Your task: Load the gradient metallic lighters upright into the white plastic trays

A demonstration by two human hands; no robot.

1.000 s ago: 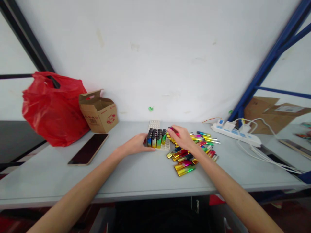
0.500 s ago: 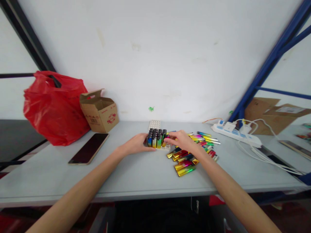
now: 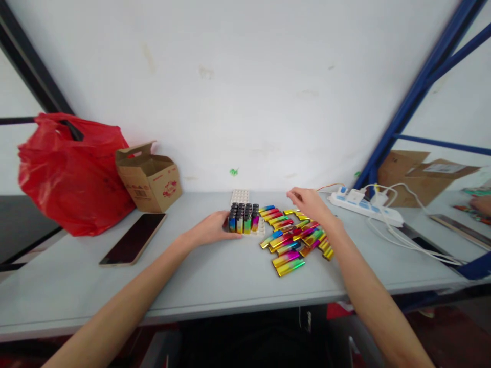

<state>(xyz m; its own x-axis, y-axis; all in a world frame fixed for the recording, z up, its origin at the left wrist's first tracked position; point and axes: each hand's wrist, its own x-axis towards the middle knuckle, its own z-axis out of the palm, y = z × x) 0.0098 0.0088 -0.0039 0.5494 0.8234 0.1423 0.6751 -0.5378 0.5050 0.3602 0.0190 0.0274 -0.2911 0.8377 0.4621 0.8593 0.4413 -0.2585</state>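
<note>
A white slotted tray stands mid-table with several colourful lighters upright in its slots. My left hand rests against the tray's left side, steadying it. A heap of loose metallic rainbow lighters lies just right of the tray. Above the far end of that heap hovers my right hand, fingers curled slightly apart, with nothing visibly in it. A second white tray lies behind the first, near the wall.
A red plastic bag and an open cardboard box stand at the back left, with a dark phone lying in front. A white power strip with cables sits at the right, beside a blue shelf frame.
My right hand left the tray's right edge and moved right and back, over the loose lighters. The lighter it carried is no longer in it. My left hand stayed on the tray.
</note>
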